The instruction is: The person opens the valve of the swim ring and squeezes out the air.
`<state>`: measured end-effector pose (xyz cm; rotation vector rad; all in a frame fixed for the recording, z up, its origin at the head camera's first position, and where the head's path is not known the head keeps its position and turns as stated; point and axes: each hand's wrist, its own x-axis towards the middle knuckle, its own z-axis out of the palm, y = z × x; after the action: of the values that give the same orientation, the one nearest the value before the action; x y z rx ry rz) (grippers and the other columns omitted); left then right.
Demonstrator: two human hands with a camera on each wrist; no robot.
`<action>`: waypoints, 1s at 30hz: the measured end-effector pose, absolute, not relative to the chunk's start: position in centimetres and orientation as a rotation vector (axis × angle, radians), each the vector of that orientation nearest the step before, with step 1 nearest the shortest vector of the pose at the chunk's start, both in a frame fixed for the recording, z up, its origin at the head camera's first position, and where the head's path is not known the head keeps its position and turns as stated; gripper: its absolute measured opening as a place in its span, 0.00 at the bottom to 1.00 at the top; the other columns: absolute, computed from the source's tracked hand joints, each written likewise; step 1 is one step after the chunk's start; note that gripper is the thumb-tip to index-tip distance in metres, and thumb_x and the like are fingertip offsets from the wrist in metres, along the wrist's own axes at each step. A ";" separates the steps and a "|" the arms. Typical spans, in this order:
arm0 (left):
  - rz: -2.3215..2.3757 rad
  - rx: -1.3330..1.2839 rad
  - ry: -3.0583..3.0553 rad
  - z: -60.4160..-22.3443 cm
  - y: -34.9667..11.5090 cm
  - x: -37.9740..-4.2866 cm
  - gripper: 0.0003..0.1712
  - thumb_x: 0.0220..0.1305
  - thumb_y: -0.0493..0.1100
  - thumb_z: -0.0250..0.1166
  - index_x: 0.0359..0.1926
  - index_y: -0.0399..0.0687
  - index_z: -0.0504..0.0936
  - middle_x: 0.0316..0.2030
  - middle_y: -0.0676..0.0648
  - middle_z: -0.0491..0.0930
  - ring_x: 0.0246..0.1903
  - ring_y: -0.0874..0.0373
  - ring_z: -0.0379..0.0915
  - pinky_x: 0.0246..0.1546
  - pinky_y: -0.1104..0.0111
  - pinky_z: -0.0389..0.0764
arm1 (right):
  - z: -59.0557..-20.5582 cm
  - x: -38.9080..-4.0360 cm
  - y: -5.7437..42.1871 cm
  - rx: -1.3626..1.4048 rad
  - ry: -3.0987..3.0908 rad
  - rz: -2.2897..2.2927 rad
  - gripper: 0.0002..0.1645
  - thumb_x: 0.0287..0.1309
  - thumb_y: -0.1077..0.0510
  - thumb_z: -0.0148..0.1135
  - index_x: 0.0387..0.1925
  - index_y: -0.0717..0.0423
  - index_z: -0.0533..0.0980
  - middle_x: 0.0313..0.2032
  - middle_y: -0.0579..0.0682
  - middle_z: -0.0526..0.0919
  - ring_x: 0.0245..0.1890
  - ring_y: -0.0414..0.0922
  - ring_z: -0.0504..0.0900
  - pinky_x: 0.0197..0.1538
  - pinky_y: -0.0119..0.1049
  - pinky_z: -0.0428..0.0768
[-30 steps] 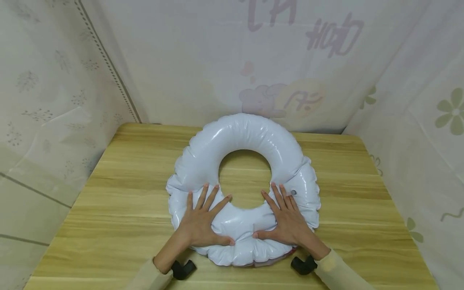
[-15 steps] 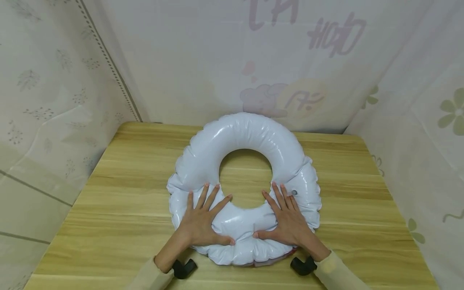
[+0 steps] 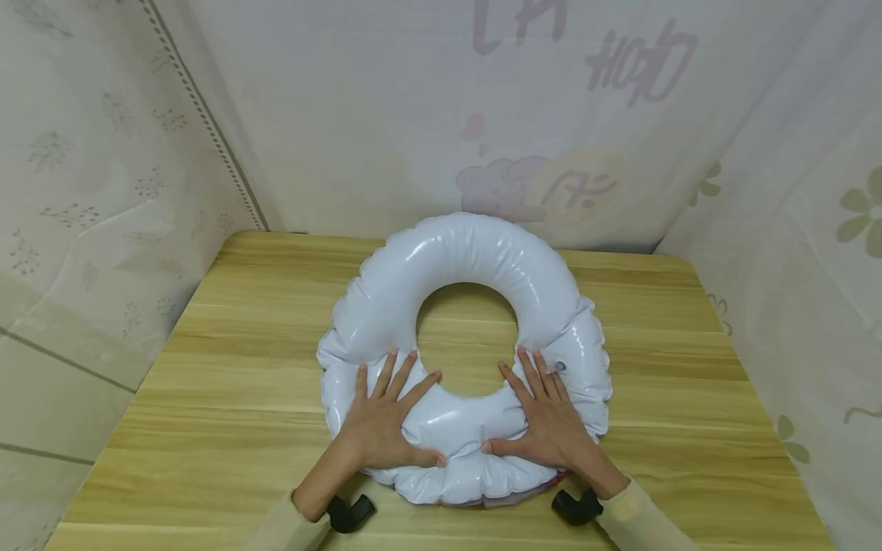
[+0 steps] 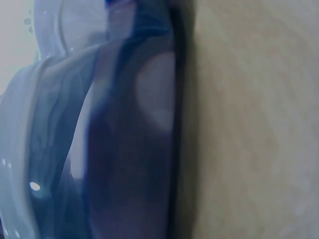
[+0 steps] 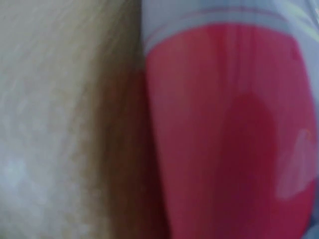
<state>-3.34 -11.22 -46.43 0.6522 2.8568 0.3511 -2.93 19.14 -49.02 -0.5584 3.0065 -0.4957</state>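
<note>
A white inflatable swim ring (image 3: pixel 475 252) lies flat on the wooden table, its near part creased and softer-looking than the rounded far part. My left hand (image 3: pixel 382 428) presses on the near left of the ring with its fingers spread. On the near right, my right hand (image 3: pixel 551 428) rests in the same way, thumb pointing inward. A small round valve (image 3: pixel 560 366) shows just beyond the right fingertips. Close up, the left wrist view has the ring's dark blue side (image 4: pixel 134 149), and the right wrist view a red patch (image 5: pixel 224 129) on its side. Neither wrist view shows fingers.
The wooden table (image 3: pixel 241 367) extends on both sides of the ring. Patterned sheets hang around it, with a back sheet (image 3: pixel 358 115) behind the ring's far edge. Black wrist-worn pieces (image 3: pixel 350 513) sit under both forearms.
</note>
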 end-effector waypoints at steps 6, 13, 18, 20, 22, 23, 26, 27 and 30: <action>0.359 0.660 2.882 -46.6 -11.2 -3.3 0.72 0.34 0.91 0.63 0.81 0.74 0.51 0.84 0.48 0.37 0.82 0.41 0.25 0.74 0.29 0.33 | -48.9 -2.9 19.1 -0.556 3.016 -0.489 0.77 0.36 0.11 0.63 0.82 0.40 0.50 0.84 0.54 0.37 0.83 0.59 0.36 0.78 0.67 0.50; 0.332 0.675 2.892 -46.9 -11.3 -3.3 0.73 0.33 0.91 0.64 0.81 0.73 0.51 0.84 0.47 0.38 0.83 0.40 0.26 0.74 0.29 0.34 | -49.1 -2.8 19.1 -0.557 3.012 -0.470 0.77 0.36 0.10 0.62 0.82 0.40 0.49 0.84 0.53 0.36 0.83 0.59 0.35 0.77 0.67 0.51; 0.309 0.689 2.907 -47.0 -11.3 -3.4 0.74 0.33 0.90 0.65 0.81 0.72 0.52 0.84 0.46 0.39 0.83 0.40 0.28 0.74 0.29 0.35 | -49.0 -2.9 19.1 -0.564 3.020 -0.472 0.77 0.36 0.11 0.64 0.82 0.41 0.50 0.84 0.54 0.37 0.83 0.60 0.36 0.77 0.67 0.52; 0.299 0.688 2.907 -47.1 -11.4 -3.4 0.74 0.33 0.90 0.65 0.81 0.72 0.52 0.84 0.46 0.39 0.83 0.40 0.28 0.74 0.29 0.35 | -49.0 -2.9 19.1 -0.568 3.014 -0.480 0.77 0.36 0.11 0.64 0.82 0.41 0.50 0.84 0.54 0.37 0.83 0.60 0.36 0.77 0.68 0.52; 0.291 0.684 2.896 -47.1 -11.4 -3.4 0.73 0.34 0.90 0.64 0.81 0.72 0.51 0.84 0.46 0.38 0.82 0.40 0.27 0.74 0.29 0.34 | -49.1 -2.8 19.1 -0.577 3.011 -0.487 0.77 0.37 0.12 0.64 0.82 0.41 0.50 0.83 0.55 0.37 0.83 0.61 0.36 0.77 0.68 0.52; 0.296 0.683 2.895 -47.1 -11.4 -3.4 0.73 0.34 0.90 0.64 0.81 0.72 0.52 0.84 0.46 0.38 0.82 0.39 0.27 0.74 0.29 0.35 | -49.1 -2.8 19.1 -0.582 3.011 -0.492 0.77 0.37 0.12 0.64 0.82 0.42 0.50 0.83 0.55 0.38 0.83 0.61 0.37 0.77 0.68 0.52; 0.296 0.689 2.881 -47.0 -11.5 -3.3 0.72 0.36 0.91 0.62 0.81 0.73 0.51 0.84 0.46 0.37 0.82 0.39 0.25 0.73 0.28 0.34 | -49.1 -2.7 19.3 -0.594 3.010 -0.515 0.76 0.37 0.13 0.65 0.82 0.42 0.51 0.83 0.56 0.38 0.83 0.62 0.38 0.77 0.68 0.52; 0.303 0.690 2.873 -46.9 -11.5 -3.3 0.72 0.37 0.91 0.62 0.81 0.73 0.50 0.84 0.46 0.37 0.82 0.39 0.25 0.73 0.28 0.34 | -49.1 -2.7 19.3 -0.599 3.007 -0.525 0.76 0.38 0.13 0.65 0.82 0.42 0.51 0.83 0.56 0.39 0.83 0.62 0.38 0.77 0.68 0.52; 0.355 0.692 2.847 -46.1 -11.8 -3.2 0.69 0.40 0.90 0.61 0.81 0.73 0.51 0.84 0.45 0.37 0.82 0.39 0.25 0.73 0.27 0.34 | -48.8 -2.7 19.4 -0.625 2.991 -0.556 0.74 0.39 0.13 0.65 0.82 0.41 0.52 0.83 0.56 0.39 0.82 0.63 0.38 0.77 0.69 0.50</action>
<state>-3.20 -11.83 -46.13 0.6916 2.8472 0.3554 -2.66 19.45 -48.83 -0.6246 2.9910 -0.5556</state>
